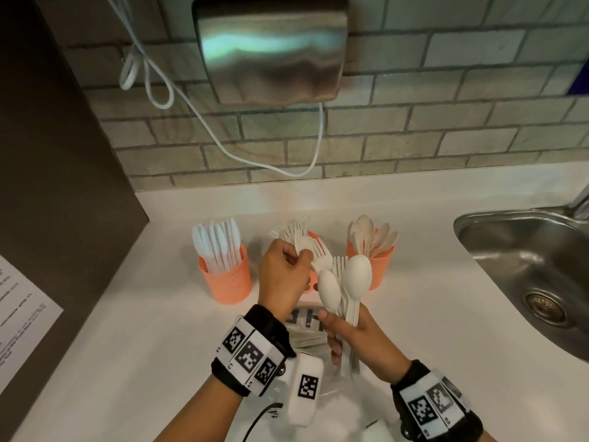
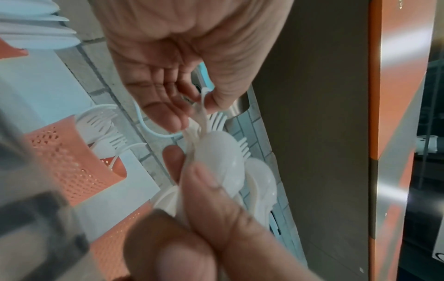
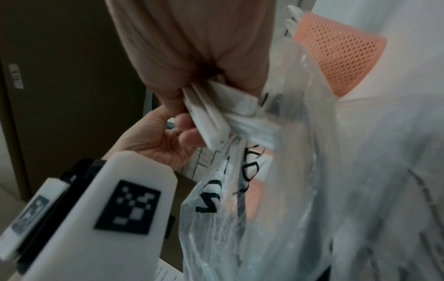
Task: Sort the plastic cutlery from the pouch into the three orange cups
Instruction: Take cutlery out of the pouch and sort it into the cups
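Three orange mesh cups stand in a row on the white counter: the left cup [image 1: 228, 279] holds knives, the middle cup [image 1: 314, 239] holds forks and is mostly hidden by my left hand, and the right cup [image 1: 381, 266] holds spoons. My right hand [image 1: 334, 330] grips a bundle of spoons and forks [image 1: 357, 275] by the handles, heads up. My left hand [image 1: 304, 260] pinches one white fork [image 1: 322, 255] at the top of that bundle, in front of the middle cup. The clear printed pouch [image 1: 306, 320] lies under both hands. In the left wrist view my fingertips [image 2: 168, 114] pinch the thin fork neck above a spoon bowl [image 2: 221, 157].
A steel sink [image 1: 526, 269] is set into the counter at the right. A brick wall with a metal dispenser [image 1: 271, 49] and a hanging white cable [image 1: 204, 122] rises behind the cups. A dark cabinet side [image 1: 63, 186] with a paper sheet stands at the left.
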A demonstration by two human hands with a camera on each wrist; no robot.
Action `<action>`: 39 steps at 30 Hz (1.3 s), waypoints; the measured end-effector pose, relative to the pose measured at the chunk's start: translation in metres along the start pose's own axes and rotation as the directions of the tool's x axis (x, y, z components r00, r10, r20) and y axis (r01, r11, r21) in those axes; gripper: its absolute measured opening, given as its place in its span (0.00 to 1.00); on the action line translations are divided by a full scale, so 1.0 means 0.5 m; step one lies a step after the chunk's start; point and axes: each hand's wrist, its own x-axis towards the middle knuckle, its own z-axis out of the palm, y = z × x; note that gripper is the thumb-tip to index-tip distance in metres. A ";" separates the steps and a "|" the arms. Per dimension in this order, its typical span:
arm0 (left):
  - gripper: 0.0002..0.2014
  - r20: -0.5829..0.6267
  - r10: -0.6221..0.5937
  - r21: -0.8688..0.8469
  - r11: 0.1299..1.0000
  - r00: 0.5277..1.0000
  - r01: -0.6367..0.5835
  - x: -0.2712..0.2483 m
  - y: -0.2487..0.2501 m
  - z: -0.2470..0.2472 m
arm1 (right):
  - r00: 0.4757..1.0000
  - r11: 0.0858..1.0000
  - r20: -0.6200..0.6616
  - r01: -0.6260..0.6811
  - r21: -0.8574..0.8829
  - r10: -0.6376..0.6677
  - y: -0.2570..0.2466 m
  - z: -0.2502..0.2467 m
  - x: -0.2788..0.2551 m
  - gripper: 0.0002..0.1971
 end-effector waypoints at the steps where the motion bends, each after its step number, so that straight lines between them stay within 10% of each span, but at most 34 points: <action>1: 0.12 -0.010 0.007 -0.037 0.999 1.000 -0.008 0.004 0.003 -0.002 | 1.000 0.999 0.014 -0.014 0.037 0.013 0.000 -0.002 0.000 0.08; 9: 0.03 -0.181 -0.022 -0.507 0.859 0.983 -0.074 0.044 0.062 -0.053 | 0.995 0.967 0.030 -0.095 0.234 0.090 0.006 -0.010 -0.007 0.16; 21: 0.06 0.083 0.172 -0.010 0.985 0.982 -0.171 -0.041 -0.003 0.018 | 1.000 0.991 0.007 -0.027 0.134 0.026 -0.010 -0.003 -0.012 0.12; 29: 0.09 -0.027 0.204 -0.130 0.970 0.979 -0.206 -0.024 0.020 0.018 | 0.996 0.992 0.044 -0.084 0.094 0.081 -0.014 -0.011 -0.028 0.24; 39: 0.09 -0.238 0.022 -0.492 0.860 0.971 -0.140 0.010 0.076 -0.027 | 0.990 0.995 0.109 -0.087 -0.045 0.091 0.000 0.000 -0.049 0.09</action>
